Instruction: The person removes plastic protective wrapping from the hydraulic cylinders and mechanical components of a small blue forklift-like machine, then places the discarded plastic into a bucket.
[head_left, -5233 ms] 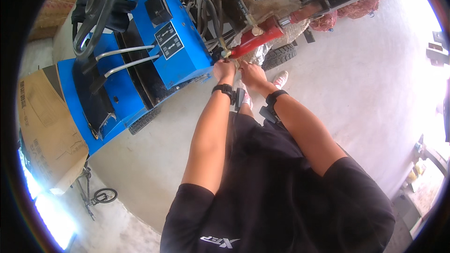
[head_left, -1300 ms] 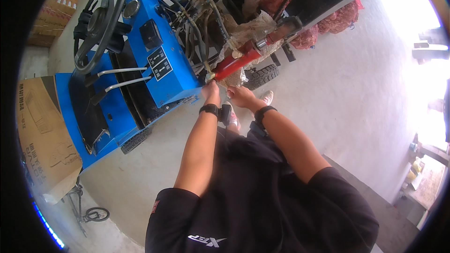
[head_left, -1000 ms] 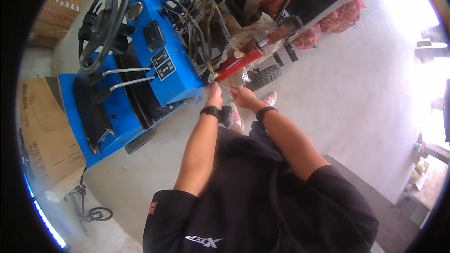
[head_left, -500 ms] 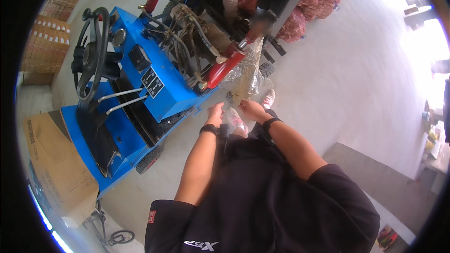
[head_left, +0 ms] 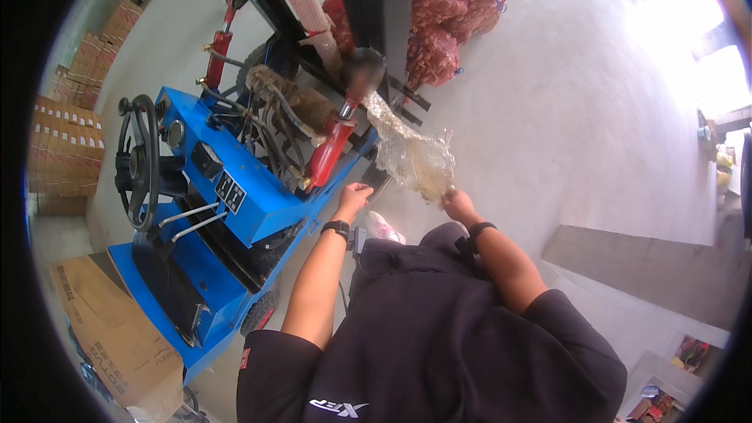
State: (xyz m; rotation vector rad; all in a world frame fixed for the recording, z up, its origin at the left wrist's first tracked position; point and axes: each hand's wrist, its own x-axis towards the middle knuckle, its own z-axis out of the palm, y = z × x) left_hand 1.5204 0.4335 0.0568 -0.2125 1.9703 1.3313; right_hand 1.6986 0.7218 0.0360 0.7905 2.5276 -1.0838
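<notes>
A crinkled strip of clear bubble wrap (head_left: 415, 158) hangs from beside the mast of a blue forklift and spreads out ahead of me. My right hand (head_left: 458, 205) is closed on the lower right edge of this wrap. Left of the sheet, close to the forklift's side, is my left hand (head_left: 355, 199) with its fingers curled together. Whatever those fingers may hold is too small to make out. Just beyond my left hand stands the forklift's red hydraulic cylinder (head_left: 329, 153).
The blue forklift (head_left: 270, 215) fills the left side, with a black steering wheel (head_left: 141, 160) and two levers. Red mesh sacks (head_left: 454, 16) stand ahead. Stacked cartons (head_left: 66, 145) line the far left. A flattened cardboard box (head_left: 117, 337) leans by the forklift. A low grey ledge (head_left: 634, 266) runs at right.
My right hand has moved right, drawing the bubble wrap out wider. My hands are farther apart. The view has shifted, and I stand turned somewhat relative to the forklift.
</notes>
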